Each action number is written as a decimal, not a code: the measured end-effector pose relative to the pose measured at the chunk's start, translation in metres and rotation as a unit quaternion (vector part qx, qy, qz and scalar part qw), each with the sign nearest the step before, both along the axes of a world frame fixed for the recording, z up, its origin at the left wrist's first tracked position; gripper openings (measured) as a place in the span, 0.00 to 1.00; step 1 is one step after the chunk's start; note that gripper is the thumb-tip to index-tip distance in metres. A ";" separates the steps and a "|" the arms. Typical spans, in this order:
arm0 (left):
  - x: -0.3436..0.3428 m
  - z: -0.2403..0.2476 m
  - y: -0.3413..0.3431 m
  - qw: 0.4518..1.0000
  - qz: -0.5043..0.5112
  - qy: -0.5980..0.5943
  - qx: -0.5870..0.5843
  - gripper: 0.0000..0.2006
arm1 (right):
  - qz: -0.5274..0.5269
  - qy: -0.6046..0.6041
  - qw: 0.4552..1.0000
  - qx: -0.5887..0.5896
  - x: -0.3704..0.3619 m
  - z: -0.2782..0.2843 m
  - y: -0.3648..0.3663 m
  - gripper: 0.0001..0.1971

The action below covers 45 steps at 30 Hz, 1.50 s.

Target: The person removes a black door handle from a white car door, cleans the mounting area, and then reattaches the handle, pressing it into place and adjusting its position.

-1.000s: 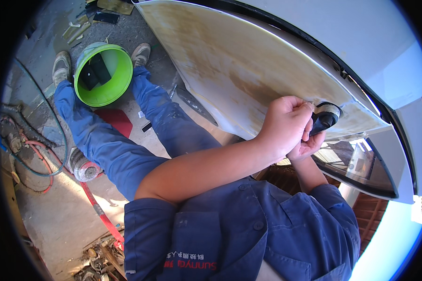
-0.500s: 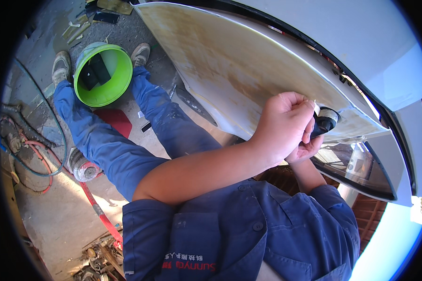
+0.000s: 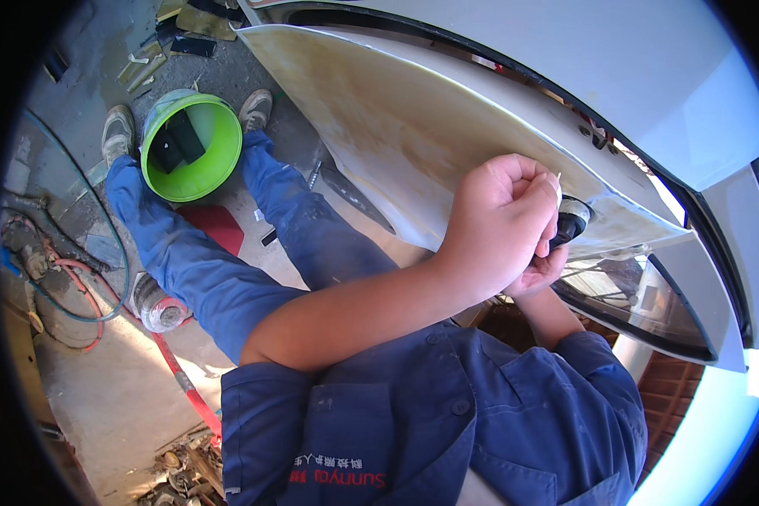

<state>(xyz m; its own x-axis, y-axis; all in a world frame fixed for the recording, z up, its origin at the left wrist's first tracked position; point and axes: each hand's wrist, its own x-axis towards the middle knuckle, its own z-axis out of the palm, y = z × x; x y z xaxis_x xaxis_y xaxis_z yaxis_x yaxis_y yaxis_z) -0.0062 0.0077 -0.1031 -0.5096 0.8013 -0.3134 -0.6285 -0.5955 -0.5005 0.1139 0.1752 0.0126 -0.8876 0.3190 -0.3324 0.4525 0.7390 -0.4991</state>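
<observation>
My left hand [image 3: 502, 221] is closed, fingers pinched together, in front of the car door panel [image 3: 371, 110]. A thin pale tip shows above its fingers; the rest of what it grips is hidden. Below and behind it, my right hand [image 3: 541, 271] curls around a black rounded object [image 3: 572, 221] with a light greyish rim. My left hand covers part of that object, so its kind cannot be made out. The door's surface is off-white with brownish, sanded-looking patches.
A bright green-rimmed bucket [image 3: 228, 160] with dark blocks inside stands between my feet. Hoses [image 3: 93, 316] and a wrapped roll [image 3: 156, 304] lie to the left. A dark red sheet [image 3: 219, 229] is on the floor. The white car body [image 3: 649, 76] rises beyond the door.
The whole view has shifted slightly. My left hand has moved a little left and now covers more of the black object's near side. Both hands keep their closed shape.
</observation>
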 end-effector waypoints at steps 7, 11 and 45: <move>-0.020 -0.001 -0.029 0.984 0.109 0.044 -0.130 0.08 | 0.090 0.074 0.992 0.045 0.002 -0.009 -0.003 0.23; -0.025 -0.008 -0.050 0.971 0.155 0.077 -0.164 0.09 | 0.132 0.078 0.986 0.073 0.001 -0.011 -0.003 0.21; 0.051 -0.051 -0.091 0.541 -0.290 0.482 -0.625 0.10 | 0.097 0.260 0.959 0.057 -0.022 -0.024 -0.007 0.16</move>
